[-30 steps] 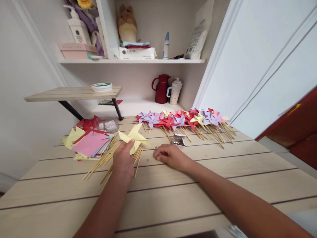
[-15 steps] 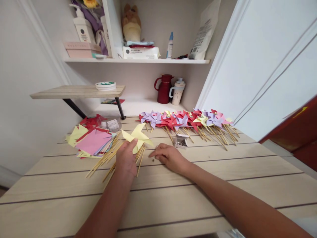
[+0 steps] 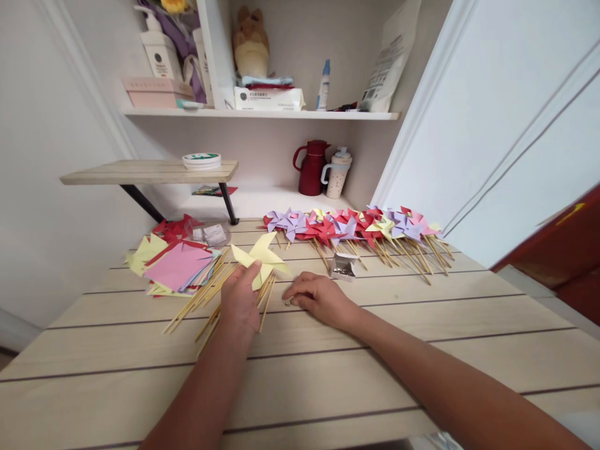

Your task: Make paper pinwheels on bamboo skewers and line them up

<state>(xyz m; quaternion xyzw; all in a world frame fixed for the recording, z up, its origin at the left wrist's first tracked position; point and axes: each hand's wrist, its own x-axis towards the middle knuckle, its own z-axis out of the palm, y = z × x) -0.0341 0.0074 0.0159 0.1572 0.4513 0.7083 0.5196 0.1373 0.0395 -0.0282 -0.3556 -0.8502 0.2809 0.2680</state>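
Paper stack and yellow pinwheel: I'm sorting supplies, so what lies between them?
Thin tan sticks lie between the paper stack and the yellow pinwheel in the left hand; the head view shows this.

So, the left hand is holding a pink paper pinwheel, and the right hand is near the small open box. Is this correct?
Only the colour is wrong: the head view shows a yellow paper pinwheel in the left hand. The right hand is indeed near the small open box.

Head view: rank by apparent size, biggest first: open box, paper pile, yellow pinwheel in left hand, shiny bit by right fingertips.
1. Paper pile
2. Yellow pinwheel
3. Open box
4. Shiny bit, by far the smallest
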